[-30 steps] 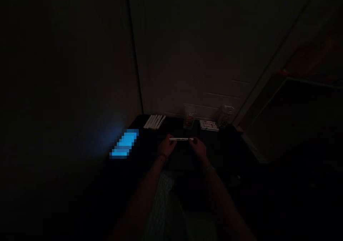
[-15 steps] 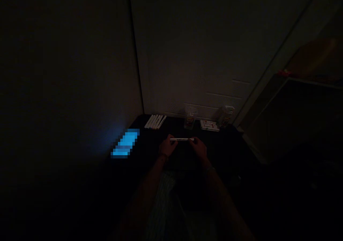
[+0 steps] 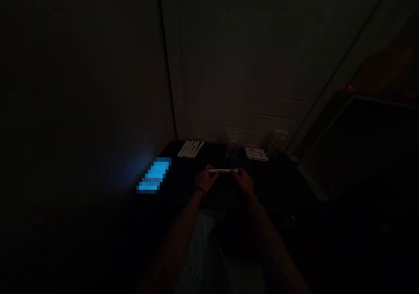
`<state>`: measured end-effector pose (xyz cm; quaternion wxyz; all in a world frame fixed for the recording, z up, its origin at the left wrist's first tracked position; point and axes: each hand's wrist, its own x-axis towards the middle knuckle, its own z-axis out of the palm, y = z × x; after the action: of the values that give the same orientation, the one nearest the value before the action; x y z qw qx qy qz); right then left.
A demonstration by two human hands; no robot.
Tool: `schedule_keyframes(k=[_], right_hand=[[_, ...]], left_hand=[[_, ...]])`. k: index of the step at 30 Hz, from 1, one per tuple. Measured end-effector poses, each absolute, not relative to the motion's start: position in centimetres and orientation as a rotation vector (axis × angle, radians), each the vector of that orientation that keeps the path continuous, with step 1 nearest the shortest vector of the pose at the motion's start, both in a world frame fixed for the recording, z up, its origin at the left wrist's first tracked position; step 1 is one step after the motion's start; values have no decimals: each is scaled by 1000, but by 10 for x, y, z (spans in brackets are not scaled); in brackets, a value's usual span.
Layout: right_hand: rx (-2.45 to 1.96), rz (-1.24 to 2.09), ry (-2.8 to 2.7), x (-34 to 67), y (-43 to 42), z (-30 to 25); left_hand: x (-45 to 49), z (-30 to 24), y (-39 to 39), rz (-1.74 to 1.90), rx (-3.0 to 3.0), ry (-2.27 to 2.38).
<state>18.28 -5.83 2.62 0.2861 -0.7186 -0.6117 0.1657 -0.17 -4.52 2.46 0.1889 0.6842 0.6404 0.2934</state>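
A white marker [image 3: 224, 170] with dark print lies level between my two hands, over the dark tabletop [image 3: 225, 193]. My left hand [image 3: 206, 179] pinches its left end between thumb and fingers. At the other end, my right hand [image 3: 243, 180] grips it the same way. Several more white markers [image 3: 190, 149] rest side by side at the back left of the table. Behind my right hand lies a flat row of printed white markers [image 3: 257, 153]. The room is very dim, so fine detail is lost.
Two clear plastic packs, one in the middle [image 3: 233, 147] and another clear pack [image 3: 276, 142] to its right, stand against the back wall [image 3: 209, 89]. On the left glows a blurred blue screen [image 3: 153, 175]. A dark framed piece [image 3: 356, 124] rises at the right.
Almost nothing differs. Everything has shifted very slightly in view, and the picture is a bit darker. Both hands keep hold of the marker.
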Motion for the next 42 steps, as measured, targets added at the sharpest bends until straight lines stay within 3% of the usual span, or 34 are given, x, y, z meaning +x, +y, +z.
schedule_keyframes(k=[42], right_hand=[[-1907, 453, -1612, 182, -59, 28]], left_hand=[[-1, 29, -45, 699, 1950, 1897]])
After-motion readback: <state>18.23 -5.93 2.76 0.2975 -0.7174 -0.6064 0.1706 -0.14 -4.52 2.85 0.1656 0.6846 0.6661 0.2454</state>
